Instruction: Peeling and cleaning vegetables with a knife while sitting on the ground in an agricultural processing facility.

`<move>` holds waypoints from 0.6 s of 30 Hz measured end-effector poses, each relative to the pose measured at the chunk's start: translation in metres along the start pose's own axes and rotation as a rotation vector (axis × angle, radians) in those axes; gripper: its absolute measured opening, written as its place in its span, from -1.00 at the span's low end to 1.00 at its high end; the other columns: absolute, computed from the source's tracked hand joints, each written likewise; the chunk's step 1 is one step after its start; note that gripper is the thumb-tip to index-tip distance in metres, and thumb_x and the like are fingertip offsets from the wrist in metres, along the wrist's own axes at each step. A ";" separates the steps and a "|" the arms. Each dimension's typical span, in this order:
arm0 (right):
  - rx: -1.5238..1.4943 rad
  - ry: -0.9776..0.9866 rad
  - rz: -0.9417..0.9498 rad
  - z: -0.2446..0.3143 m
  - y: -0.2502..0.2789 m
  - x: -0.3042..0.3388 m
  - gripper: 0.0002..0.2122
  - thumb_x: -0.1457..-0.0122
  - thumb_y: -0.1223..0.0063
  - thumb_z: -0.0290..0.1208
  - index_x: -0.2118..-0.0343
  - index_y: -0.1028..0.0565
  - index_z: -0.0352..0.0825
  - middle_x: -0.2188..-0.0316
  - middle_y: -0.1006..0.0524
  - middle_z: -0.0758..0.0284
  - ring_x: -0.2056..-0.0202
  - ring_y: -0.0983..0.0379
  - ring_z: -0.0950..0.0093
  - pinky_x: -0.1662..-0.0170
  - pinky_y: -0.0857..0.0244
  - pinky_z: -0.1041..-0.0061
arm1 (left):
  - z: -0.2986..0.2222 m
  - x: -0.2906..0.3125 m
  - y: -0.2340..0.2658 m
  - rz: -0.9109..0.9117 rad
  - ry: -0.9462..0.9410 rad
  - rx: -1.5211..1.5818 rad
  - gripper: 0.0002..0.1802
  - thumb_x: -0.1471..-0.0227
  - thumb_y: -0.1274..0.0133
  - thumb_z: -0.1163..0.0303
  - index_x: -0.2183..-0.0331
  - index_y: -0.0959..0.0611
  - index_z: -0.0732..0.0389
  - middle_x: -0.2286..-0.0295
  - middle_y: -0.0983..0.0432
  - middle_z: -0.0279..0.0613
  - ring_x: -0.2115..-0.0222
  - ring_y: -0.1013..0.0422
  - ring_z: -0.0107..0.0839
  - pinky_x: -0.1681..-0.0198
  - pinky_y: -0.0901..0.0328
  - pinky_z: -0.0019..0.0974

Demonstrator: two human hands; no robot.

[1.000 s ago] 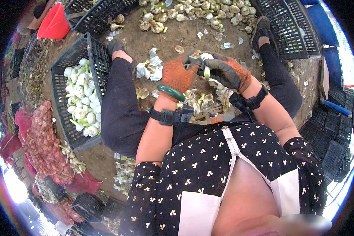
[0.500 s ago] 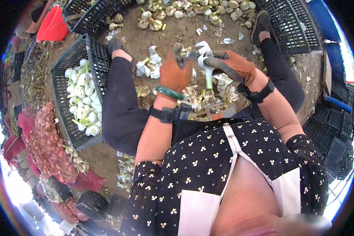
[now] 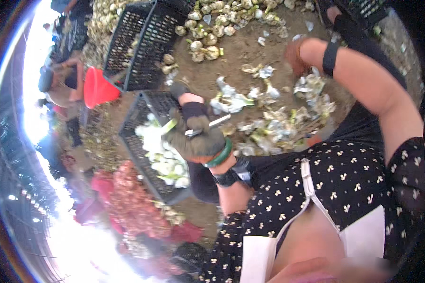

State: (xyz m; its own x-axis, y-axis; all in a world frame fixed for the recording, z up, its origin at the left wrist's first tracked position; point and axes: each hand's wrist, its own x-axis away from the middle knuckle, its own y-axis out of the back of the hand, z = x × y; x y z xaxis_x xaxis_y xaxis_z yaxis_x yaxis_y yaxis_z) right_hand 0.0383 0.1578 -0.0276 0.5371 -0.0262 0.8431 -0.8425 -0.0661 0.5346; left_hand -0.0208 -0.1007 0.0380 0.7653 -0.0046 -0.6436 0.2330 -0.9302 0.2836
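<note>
My left hand (image 3: 196,139), in a grey-palmed orange glove, is over the near end of a black crate of white garlic bulbs (image 3: 167,162). Its fingers are closed around a thin pale strip, which looks like a small knife (image 3: 218,121). A cut green garlic stem (image 3: 169,126) shows at the fingertips; whether the hand grips it or lets it go, I cannot tell. Far to the right, my gloved right hand (image 3: 296,57) reaches low above the ground, beyond the peelings. Motion smears its fingers, so what they hold is not visible.
Loose untrimmed garlic (image 3: 212,33) is spread along the far ground. White peelings (image 3: 283,127) lie in front of my lap. Another black crate (image 3: 141,45) and a red bucket (image 3: 99,88) stand at the far left, near another person (image 3: 63,85). A filled net sack (image 3: 137,198) lies at the left.
My hands have parted. The left has swung left over the crate, and the right has gone out to the far right, away from the garlic bulb it held. My view has turned left.
</note>
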 end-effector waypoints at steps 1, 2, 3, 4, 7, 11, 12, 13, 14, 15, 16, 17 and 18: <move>-0.042 -0.100 -0.011 -0.008 0.027 -0.017 -0.73 0.09 0.03 -0.17 0.42 -0.51 -0.26 0.32 -0.47 0.32 0.31 -0.38 0.35 0.29 -0.27 0.31 | -0.003 -0.011 0.017 0.043 -0.012 0.038 -0.81 0.13 0.07 0.45 0.36 -0.45 0.29 0.53 -0.33 -0.26 0.55 -0.28 -0.46 0.45 -0.22 -0.47; -0.089 -0.166 -0.223 -0.046 0.003 -0.024 -0.76 0.06 0.04 -0.19 0.41 -0.50 -0.22 0.34 -0.47 0.33 0.36 -0.38 0.32 0.33 -0.27 0.28 | 0.004 0.017 -0.004 0.245 0.211 0.315 -0.81 0.11 0.09 0.42 0.37 -0.46 0.28 0.53 -0.34 -0.26 0.53 -0.28 -0.46 0.43 -0.21 -0.47; -0.144 -0.161 -0.460 -0.056 0.042 -0.021 -0.76 0.05 0.05 -0.19 0.38 -0.49 -0.22 0.32 -0.45 0.32 0.34 -0.38 0.33 0.32 -0.27 0.29 | -0.001 0.010 0.016 0.332 0.523 0.609 -0.81 0.09 0.11 0.39 0.38 -0.46 0.27 0.52 -0.35 -0.25 0.52 -0.28 -0.45 0.41 -0.21 -0.47; -0.161 -0.233 -0.534 -0.076 0.049 -0.010 -0.75 0.03 0.07 -0.19 0.36 -0.47 -0.22 0.30 -0.44 0.31 0.32 -0.37 0.34 0.31 -0.27 0.29 | 0.005 0.030 0.002 0.402 0.876 0.882 -0.80 0.07 0.13 0.36 0.38 -0.47 0.26 0.52 -0.37 -0.24 0.50 -0.29 -0.45 0.39 -0.21 -0.47; -0.103 -0.339 -0.563 -0.128 0.055 0.016 -0.73 -0.01 0.12 -0.19 0.29 -0.43 -0.22 0.25 -0.40 0.28 0.26 -0.34 0.36 0.26 -0.27 0.32 | 0.009 0.090 -0.043 0.377 1.501 1.138 -0.75 0.01 0.18 0.27 0.41 -0.49 0.23 0.51 -0.40 -0.22 0.46 -0.30 -0.44 0.32 -0.20 -0.47; -0.081 -0.416 -0.479 -0.141 0.069 0.015 -0.71 -0.06 0.19 -0.19 0.20 -0.37 -0.22 0.17 -0.35 0.24 0.19 -0.31 0.39 0.20 -0.27 0.35 | 0.033 0.116 -0.042 0.710 1.237 0.715 -0.71 0.01 0.19 0.26 0.40 -0.51 0.26 0.45 -0.44 -0.19 0.41 -0.33 -0.40 0.33 -0.22 -0.43; -0.100 -0.428 -0.431 -0.141 0.071 0.006 -0.70 -0.07 0.21 -0.19 0.18 -0.35 -0.22 0.15 -0.34 0.23 0.17 -0.30 0.40 0.19 -0.26 0.36 | 0.038 0.107 -0.024 0.923 0.576 0.167 -0.70 0.02 0.19 0.29 0.40 -0.51 0.32 0.40 -0.45 -0.16 0.36 -0.34 -0.39 0.37 -0.24 -0.40; -0.106 -0.461 -0.371 -0.139 0.074 0.009 -0.69 -0.08 0.23 -0.19 0.15 -0.33 -0.22 0.13 -0.32 0.22 0.15 -0.30 0.41 0.18 -0.26 0.36 | 0.033 0.107 -0.023 0.984 0.592 0.277 -0.70 0.02 0.19 0.29 0.40 -0.51 0.32 0.40 -0.45 -0.16 0.36 -0.34 -0.39 0.37 -0.24 -0.40; -0.134 -0.434 -0.335 -0.128 0.083 -0.008 -0.68 -0.09 0.25 -0.19 0.13 -0.32 -0.22 0.11 -0.31 0.21 0.13 -0.29 0.42 0.16 -0.26 0.37 | 0.038 0.096 -0.020 0.912 0.789 0.363 -0.73 0.04 0.20 0.33 0.35 -0.47 0.31 0.36 -0.42 -0.13 0.35 -0.33 -0.37 0.35 -0.25 -0.38; -0.169 -0.409 -0.290 -0.130 0.081 -0.028 -0.67 -0.11 0.26 -0.19 0.11 -0.30 -0.22 0.10 -0.30 0.20 0.11 -0.28 0.43 0.15 -0.26 0.38 | 0.043 0.087 -0.021 0.831 0.989 0.438 -0.73 0.05 0.21 0.36 0.31 -0.44 0.30 0.32 -0.39 -0.10 0.33 -0.33 -0.35 0.32 -0.26 -0.37; -0.215 -0.360 -0.176 -0.126 0.079 -0.037 -0.66 -0.12 0.28 -0.19 0.08 -0.29 -0.21 0.08 -0.29 0.19 0.09 -0.27 0.43 0.13 -0.26 0.39 | 0.046 0.079 -0.016 0.742 1.203 0.506 -0.72 0.07 0.22 0.40 0.26 -0.40 0.29 0.28 -0.37 -0.07 0.31 -0.33 -0.33 0.29 -0.26 -0.35; -0.509 -0.679 -0.624 -0.177 -0.011 -0.105 -0.79 0.00 0.09 -0.20 0.43 -0.51 -0.20 0.34 -0.46 0.31 0.41 -0.37 0.30 0.34 -0.27 0.26 | 0.033 0.091 -0.040 0.722 1.427 0.617 -0.69 0.08 0.23 0.44 0.21 -0.36 0.28 0.24 -0.34 -0.04 0.30 -0.32 -0.31 0.27 -0.27 -0.33; -0.698 -0.655 -0.506 -0.160 -0.007 -0.118 -0.77 -0.06 0.17 -0.18 0.45 -0.51 -0.16 0.34 -0.45 0.31 0.45 -0.36 0.31 0.36 -0.27 0.23 | 0.043 0.087 -0.041 0.680 1.441 0.621 -0.69 0.08 0.23 0.44 0.21 -0.36 0.28 0.24 -0.34 -0.04 0.30 -0.32 -0.31 0.27 -0.27 -0.33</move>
State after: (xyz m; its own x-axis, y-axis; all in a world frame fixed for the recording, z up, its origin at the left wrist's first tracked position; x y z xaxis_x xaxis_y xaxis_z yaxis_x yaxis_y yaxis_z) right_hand -0.0261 0.3212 -0.1214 0.5727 -0.6967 0.4320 -0.2440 0.3582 0.9012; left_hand 0.0111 -0.0788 -0.0602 0.5836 -0.4446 0.6795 -0.3231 -0.8949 -0.3079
